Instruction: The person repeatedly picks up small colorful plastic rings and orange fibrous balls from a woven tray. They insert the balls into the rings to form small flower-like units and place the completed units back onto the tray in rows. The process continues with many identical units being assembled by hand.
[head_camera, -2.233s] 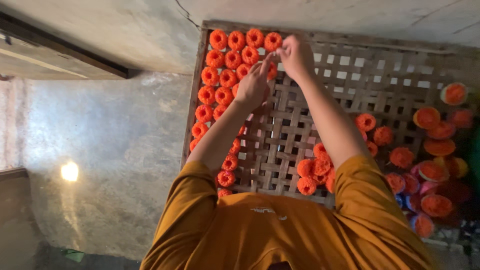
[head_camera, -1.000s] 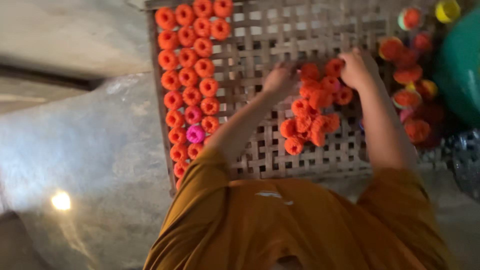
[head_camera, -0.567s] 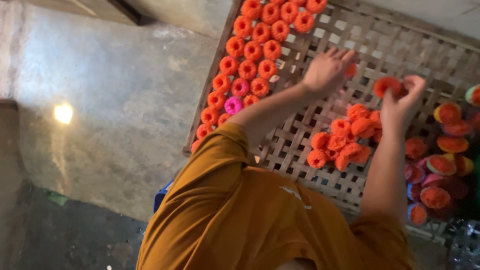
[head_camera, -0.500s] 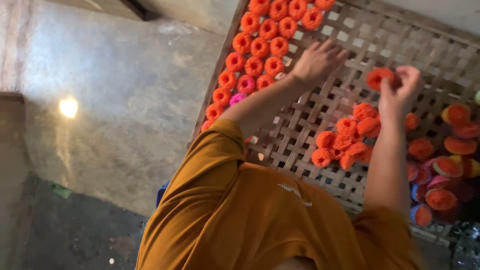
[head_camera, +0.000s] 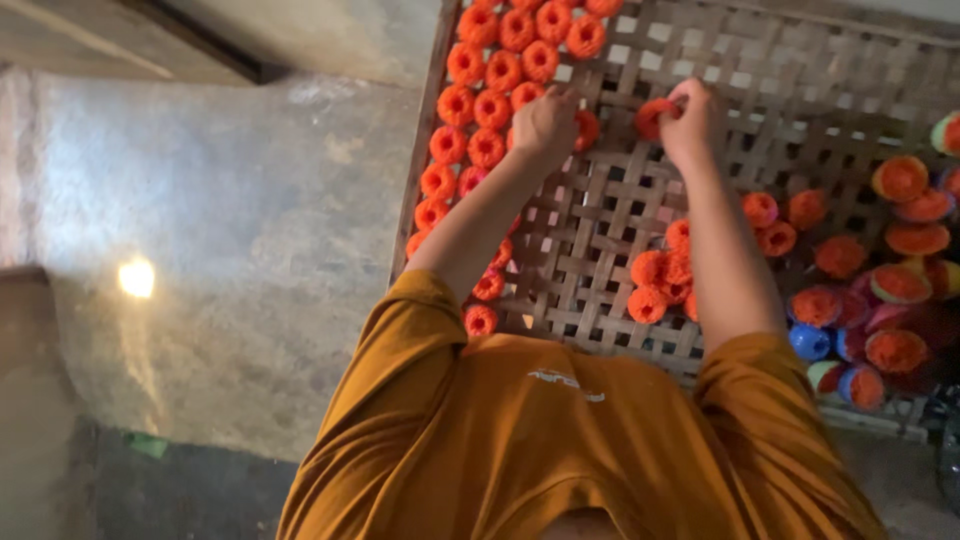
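A woven bamboo tray lies in front of me. Rows of round orange ring-shaped pieces line its left side, with a pink one among them. My left hand rests at the edge of those rows, fingers curled down on an orange piece. My right hand is just to its right and pinches another orange piece above the bare weave. A loose pile of orange pieces lies nearer to me, by my right forearm.
Small coloured cups with orange filling crowd the tray's right edge, some blue, some pink. A grey stone floor with a bright light spot lies to the left. My mustard-coloured shirt fills the bottom of the view.
My hands left the rows, reached the loose pile and came back up the tray. My right hand now carries an orange piece and my left has curled its fingers at the rows.
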